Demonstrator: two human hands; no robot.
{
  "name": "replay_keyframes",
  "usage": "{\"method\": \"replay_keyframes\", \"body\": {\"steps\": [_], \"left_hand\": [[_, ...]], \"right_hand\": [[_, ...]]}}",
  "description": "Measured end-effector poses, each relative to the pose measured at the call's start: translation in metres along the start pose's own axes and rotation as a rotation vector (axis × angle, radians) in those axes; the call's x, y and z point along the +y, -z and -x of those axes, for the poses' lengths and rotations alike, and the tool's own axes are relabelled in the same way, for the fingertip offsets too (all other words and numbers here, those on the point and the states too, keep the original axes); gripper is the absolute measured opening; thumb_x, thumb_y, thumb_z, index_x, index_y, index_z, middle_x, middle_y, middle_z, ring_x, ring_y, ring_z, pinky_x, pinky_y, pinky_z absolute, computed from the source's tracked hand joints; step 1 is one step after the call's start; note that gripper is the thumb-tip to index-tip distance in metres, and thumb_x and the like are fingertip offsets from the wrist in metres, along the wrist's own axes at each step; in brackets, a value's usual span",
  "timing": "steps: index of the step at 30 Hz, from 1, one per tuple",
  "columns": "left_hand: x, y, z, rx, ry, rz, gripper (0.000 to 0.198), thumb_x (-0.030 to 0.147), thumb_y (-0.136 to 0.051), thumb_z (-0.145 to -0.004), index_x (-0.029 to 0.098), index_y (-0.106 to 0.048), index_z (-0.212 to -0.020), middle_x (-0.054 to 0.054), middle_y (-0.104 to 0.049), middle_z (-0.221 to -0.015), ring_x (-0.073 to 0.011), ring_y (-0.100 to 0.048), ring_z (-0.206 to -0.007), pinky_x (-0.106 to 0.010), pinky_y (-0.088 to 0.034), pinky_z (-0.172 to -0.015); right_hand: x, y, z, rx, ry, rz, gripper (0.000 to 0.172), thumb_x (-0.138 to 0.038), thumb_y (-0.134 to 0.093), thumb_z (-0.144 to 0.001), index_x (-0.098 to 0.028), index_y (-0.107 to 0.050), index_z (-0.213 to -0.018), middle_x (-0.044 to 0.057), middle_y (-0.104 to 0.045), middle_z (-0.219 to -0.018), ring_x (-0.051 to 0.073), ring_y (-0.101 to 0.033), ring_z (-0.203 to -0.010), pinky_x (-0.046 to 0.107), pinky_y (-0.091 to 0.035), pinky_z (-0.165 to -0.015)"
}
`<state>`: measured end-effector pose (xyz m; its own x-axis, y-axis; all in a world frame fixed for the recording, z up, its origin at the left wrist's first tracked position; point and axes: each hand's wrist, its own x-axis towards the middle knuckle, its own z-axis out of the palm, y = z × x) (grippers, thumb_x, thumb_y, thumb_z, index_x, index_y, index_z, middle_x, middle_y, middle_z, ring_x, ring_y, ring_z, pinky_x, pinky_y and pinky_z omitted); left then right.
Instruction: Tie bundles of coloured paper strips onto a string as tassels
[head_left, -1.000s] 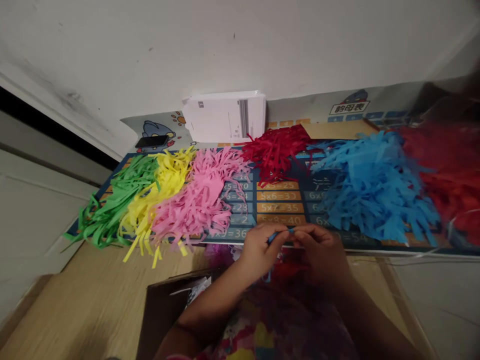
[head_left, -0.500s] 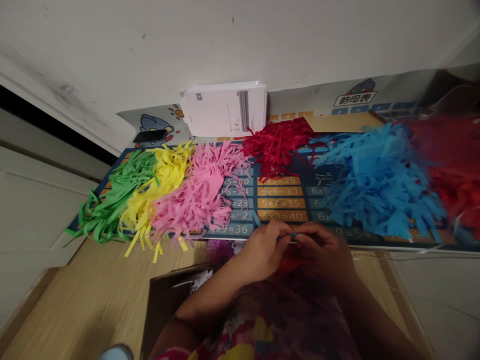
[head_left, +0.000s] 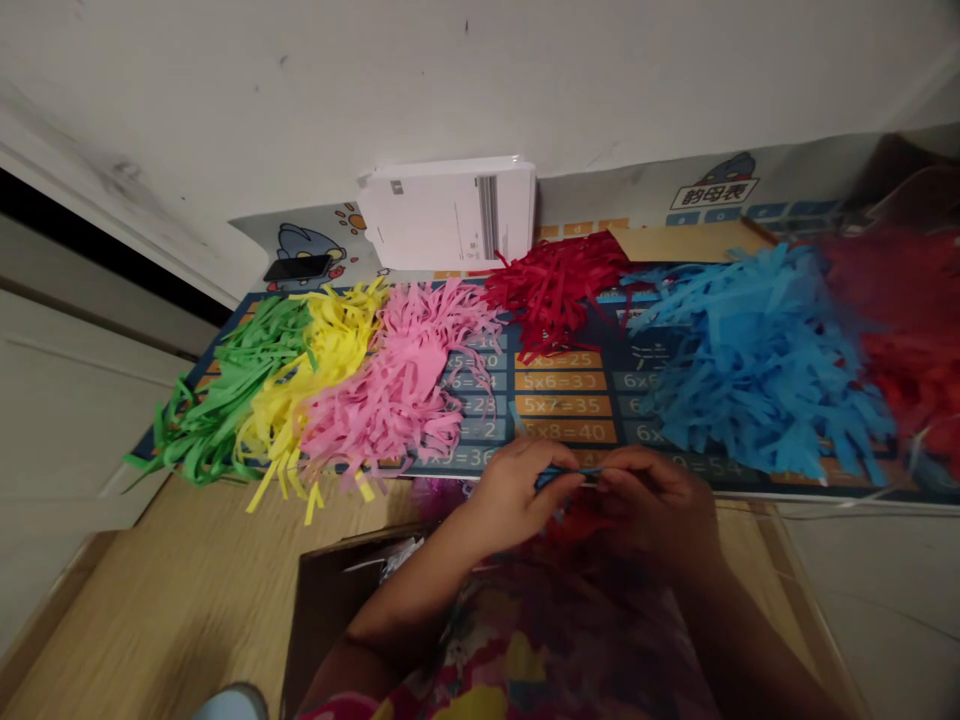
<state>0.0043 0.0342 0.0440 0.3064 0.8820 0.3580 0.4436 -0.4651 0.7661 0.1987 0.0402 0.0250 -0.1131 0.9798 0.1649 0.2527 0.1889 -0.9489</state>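
Pinched between the fingertips of both hands is a thin blue paper strip (head_left: 571,471), stretched level just over the table's front edge. My left hand (head_left: 517,490) is closed on its left part, where a loose blue end pokes up above the knuckles. My right hand (head_left: 656,505) grips the other end between thumb and forefinger. Close to the right hand lies a big heap of blue paper fringe (head_left: 765,365). Some red material (head_left: 581,525), blurred and dark, shows below the hands near my lap.
Green (head_left: 262,350), yellow (head_left: 341,330), pink (head_left: 420,370) and red fringe bundles (head_left: 555,290) line the table mat (head_left: 566,405). Behind them are a white box (head_left: 450,215), a dark phone (head_left: 300,268) and a tan card (head_left: 686,243). Below stands a cardboard box (head_left: 315,610). More red fringe (head_left: 907,330) lies far right.
My hands have drawn slightly apart, and more of the blue strip shows between them. The loose blue end by my left hand has shifted a little. The fringe bundles stay put.
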Motion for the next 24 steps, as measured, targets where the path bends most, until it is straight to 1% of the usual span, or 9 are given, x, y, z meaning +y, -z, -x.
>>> {"method": "replay_keyframes", "body": {"steps": [3, 6, 10, 13, 17, 19, 21, 22, 24], "left_hand": [[-0.003, -0.003, -0.001, 0.109, -0.116, 0.002, 0.010, 0.027, -0.062, -0.093, 0.019, -0.068, -0.097, -0.007, -0.076, -0.093, -0.0187, -0.070, -0.089, -0.033, -0.054, -0.084], [-0.004, -0.007, -0.002, 0.199, -0.249, -0.066, 0.008, 0.021, -0.062, -0.093, 0.023, -0.069, -0.094, -0.003, -0.078, -0.090, -0.0160, -0.071, -0.085, -0.038, -0.051, -0.097], [-0.002, -0.009, -0.004, 0.222, -0.274, -0.114, 0.008, 0.018, -0.063, -0.092, 0.023, -0.069, -0.092, 0.000, -0.078, -0.088, -0.0136, -0.072, -0.081, -0.042, -0.044, -0.108], [0.001, -0.012, -0.007, 0.198, -0.257, -0.086, 0.001, 0.021, -0.067, -0.090, 0.022, -0.068, -0.090, -0.001, -0.078, -0.085, -0.0144, -0.073, -0.079, -0.040, -0.047, -0.105], [0.004, -0.027, -0.016, 0.175, -0.219, -0.100, 0.004, 0.024, -0.069, -0.089, 0.021, -0.066, -0.087, -0.001, -0.076, -0.081, -0.0154, -0.072, -0.075, -0.036, -0.055, -0.095], [0.003, -0.036, -0.022, 0.163, -0.208, -0.121, 0.009, 0.028, -0.066, -0.090, 0.021, -0.065, -0.084, -0.002, -0.076, -0.080, -0.0174, -0.073, -0.078, -0.033, -0.059, -0.085], [0.003, -0.042, -0.028, 0.130, -0.217, -0.115, 0.015, 0.030, -0.064, -0.091, 0.021, -0.066, -0.080, -0.002, -0.075, -0.078, -0.0174, -0.074, -0.075, -0.027, -0.060, -0.071], [0.003, -0.044, -0.031, 0.105, -0.227, -0.102, 0.016, 0.031, -0.064, -0.091, 0.021, -0.066, -0.078, -0.001, -0.075, -0.077, -0.0167, -0.074, -0.072, -0.024, -0.059, -0.065], [0.005, -0.044, -0.034, 0.053, -0.253, -0.064, 0.015, 0.031, -0.067, -0.089, 0.022, -0.069, -0.078, -0.001, -0.075, -0.075, -0.0148, -0.073, -0.066, -0.020, -0.058, -0.060]], "right_hand": [[0.000, 0.000, 0.002, 0.013, 0.087, 0.054, 0.010, -0.032, -0.068, -0.087, -0.028, -0.077, -0.083, -0.001, -0.076, -0.083, 0.017, -0.071, -0.075, 0.026, -0.055, -0.069], [0.001, -0.001, 0.006, 0.035, 0.161, 0.108, 0.012, -0.029, -0.066, -0.090, -0.031, -0.077, -0.091, -0.001, -0.077, -0.090, 0.017, -0.073, -0.081, 0.026, -0.057, -0.072], [0.004, 0.000, 0.008, 0.072, 0.235, 0.168, 0.012, -0.027, -0.066, -0.091, -0.031, -0.076, -0.094, -0.001, -0.077, -0.090, 0.017, -0.073, -0.081, 0.027, -0.058, -0.076], [0.003, 0.003, 0.007, 0.100, 0.288, 0.210, 0.011, -0.026, -0.064, -0.091, -0.028, -0.075, -0.092, 0.000, -0.077, -0.087, 0.017, -0.073, -0.078, 0.027, -0.058, -0.073], [0.003, 0.003, 0.009, 0.132, 0.388, 0.223, 0.016, -0.027, -0.057, -0.096, -0.025, -0.073, -0.091, 0.002, -0.076, -0.083, 0.016, -0.071, -0.076, 0.027, -0.057, -0.071], [0.007, 0.008, 0.008, 0.134, 0.417, 0.203, 0.018, -0.029, -0.057, -0.097, -0.024, -0.072, -0.090, 0.002, -0.076, -0.084, 0.015, -0.070, -0.079, 0.026, -0.056, -0.073], [0.013, 0.027, 0.005, 0.151, 0.407, 0.213, 0.016, -0.032, -0.059, -0.096, -0.024, -0.073, -0.094, 0.003, -0.075, -0.090, 0.015, -0.070, -0.083, 0.027, -0.056, -0.076], [0.016, 0.044, 0.003, 0.193, 0.372, 0.237, 0.016, -0.034, -0.061, -0.094, -0.025, -0.074, -0.096, 0.003, -0.075, -0.092, 0.016, -0.070, -0.084, 0.028, -0.056, -0.076], [0.021, 0.094, -0.009, 0.379, 0.235, 0.323, 0.020, -0.038, -0.064, -0.091, -0.025, -0.074, -0.101, 0.004, -0.075, -0.094, 0.017, -0.069, -0.080, 0.029, -0.056, -0.073]]}}
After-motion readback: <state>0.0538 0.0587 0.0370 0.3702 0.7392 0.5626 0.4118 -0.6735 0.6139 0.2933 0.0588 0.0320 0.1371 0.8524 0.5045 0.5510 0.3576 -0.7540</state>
